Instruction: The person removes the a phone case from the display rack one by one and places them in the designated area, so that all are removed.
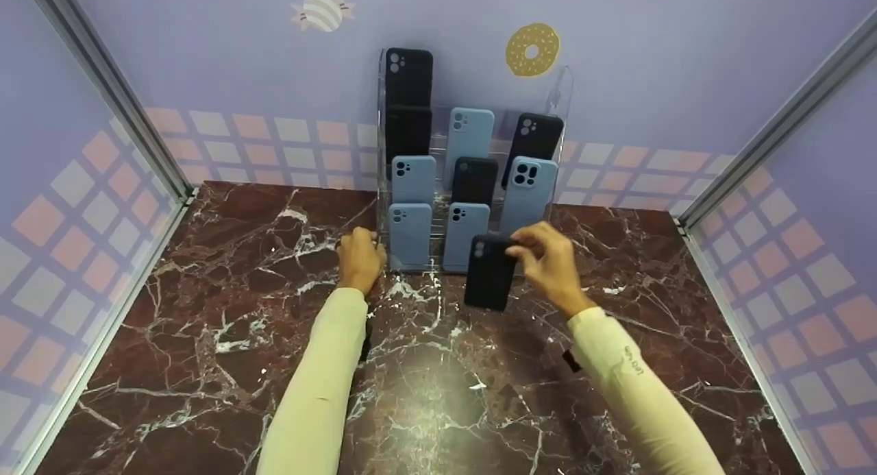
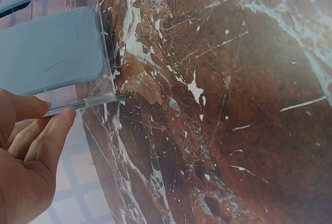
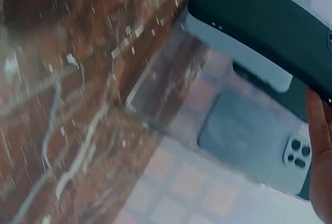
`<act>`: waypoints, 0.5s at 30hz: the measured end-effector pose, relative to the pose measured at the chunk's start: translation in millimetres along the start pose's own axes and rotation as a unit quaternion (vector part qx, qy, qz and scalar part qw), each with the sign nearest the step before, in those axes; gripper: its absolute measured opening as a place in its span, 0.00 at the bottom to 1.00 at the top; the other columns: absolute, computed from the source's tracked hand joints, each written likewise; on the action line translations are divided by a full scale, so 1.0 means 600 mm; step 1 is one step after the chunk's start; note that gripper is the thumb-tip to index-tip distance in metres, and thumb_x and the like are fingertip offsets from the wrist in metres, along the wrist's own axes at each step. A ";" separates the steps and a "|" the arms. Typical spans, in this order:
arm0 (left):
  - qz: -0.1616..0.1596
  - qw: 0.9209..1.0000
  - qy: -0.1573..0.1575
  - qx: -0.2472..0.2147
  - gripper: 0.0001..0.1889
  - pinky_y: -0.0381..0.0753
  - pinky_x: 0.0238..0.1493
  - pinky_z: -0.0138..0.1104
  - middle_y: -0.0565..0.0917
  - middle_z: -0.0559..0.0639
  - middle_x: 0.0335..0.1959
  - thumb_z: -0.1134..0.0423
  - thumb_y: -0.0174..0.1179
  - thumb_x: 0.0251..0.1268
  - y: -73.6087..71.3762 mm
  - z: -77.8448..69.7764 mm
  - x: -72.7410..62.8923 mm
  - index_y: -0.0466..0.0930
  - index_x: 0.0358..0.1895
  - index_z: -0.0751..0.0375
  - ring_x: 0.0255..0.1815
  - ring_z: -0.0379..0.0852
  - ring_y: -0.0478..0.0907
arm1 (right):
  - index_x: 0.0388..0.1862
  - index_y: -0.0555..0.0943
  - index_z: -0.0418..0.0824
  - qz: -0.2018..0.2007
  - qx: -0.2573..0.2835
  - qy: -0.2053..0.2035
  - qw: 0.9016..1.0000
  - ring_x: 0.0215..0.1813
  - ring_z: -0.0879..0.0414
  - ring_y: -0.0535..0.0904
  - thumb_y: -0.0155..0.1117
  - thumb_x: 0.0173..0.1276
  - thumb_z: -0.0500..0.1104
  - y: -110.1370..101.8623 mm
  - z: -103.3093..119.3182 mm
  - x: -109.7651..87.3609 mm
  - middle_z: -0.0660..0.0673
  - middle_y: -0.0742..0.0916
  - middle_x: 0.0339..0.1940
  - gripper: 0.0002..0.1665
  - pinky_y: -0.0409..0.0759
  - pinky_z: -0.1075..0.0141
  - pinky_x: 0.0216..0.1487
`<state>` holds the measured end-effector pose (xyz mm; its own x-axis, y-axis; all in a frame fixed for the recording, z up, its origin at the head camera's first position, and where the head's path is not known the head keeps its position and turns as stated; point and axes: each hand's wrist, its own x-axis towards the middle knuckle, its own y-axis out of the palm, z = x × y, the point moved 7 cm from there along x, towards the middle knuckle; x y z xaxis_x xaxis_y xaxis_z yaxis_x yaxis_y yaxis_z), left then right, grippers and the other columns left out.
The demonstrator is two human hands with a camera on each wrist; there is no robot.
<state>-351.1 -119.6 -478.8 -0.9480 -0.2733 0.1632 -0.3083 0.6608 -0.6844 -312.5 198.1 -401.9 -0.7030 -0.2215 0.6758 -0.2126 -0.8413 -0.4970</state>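
A clear plastic display stand [image 1: 438, 264] holds several blue and black phone cases in tiers. My right hand [image 1: 551, 259] pinches a black phone case [image 1: 490, 273] by its upper right corner, in front of the stand's lower right. In the right wrist view that black case [image 3: 259, 22] overlaps a blue case behind it, and the fingers [image 3: 319, 125] are at its edge. At the stand's left side, my left hand [image 1: 360, 259] grips its clear edge; the left wrist view shows thumb and fingers [image 2: 57, 130] pinching the thin panel next to a blue case [image 2: 52, 50].
The stand rests on a dark red marble-patterned surface [image 1: 226, 365] against a purple back wall [image 1: 240, 43] with pink and white squares. Side walls [image 1: 62, 187] with metal corner strips rise at left and right. A blue case with a large camera cutout [image 1: 529, 194] sits near the right hand.
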 end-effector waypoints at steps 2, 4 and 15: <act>0.001 1.000 -0.001 -0.002 0.15 0.78 0.56 0.57 0.86 0.70 0.49 0.70 0.64 0.61 0.000 0.000 0.000 0.85 0.50 0.72 0.52 0.73 0.81 | 0.36 0.84 0.30 0.018 0.005 0.012 1.000 0.32 0.50 0.84 0.77 0.55 0.28 0.017 0.001 -0.011 0.40 0.86 0.32 0.10 0.83 0.68 0.37; 0.004 1.000 -0.005 -0.003 0.15 0.78 0.56 0.56 0.85 0.70 0.49 0.70 0.63 0.62 0.001 0.000 0.000 0.85 0.51 0.71 0.52 0.73 0.81 | 0.35 0.85 0.30 0.035 0.009 0.025 0.999 0.32 0.50 0.84 0.77 0.55 0.28 0.035 0.002 -0.021 0.41 0.87 0.32 0.10 0.84 0.65 0.36; 0.007 1.000 -0.014 -0.004 0.15 0.78 0.56 0.56 0.85 0.70 0.50 0.70 0.63 0.63 0.002 0.002 0.000 0.84 0.52 0.71 0.53 0.73 0.81 | 0.36 0.86 0.31 0.095 0.060 0.127 0.985 0.31 0.51 0.86 0.76 0.57 0.28 0.120 -0.010 -0.058 0.41 0.89 0.31 0.08 0.83 0.65 0.34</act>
<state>-351.3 -119.6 -480.4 -0.9499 -0.2825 0.1340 -0.2954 0.6703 -0.6808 -307.5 148.4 -464.4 -0.8729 -0.2630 0.4110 0.0107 -0.8525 -0.5226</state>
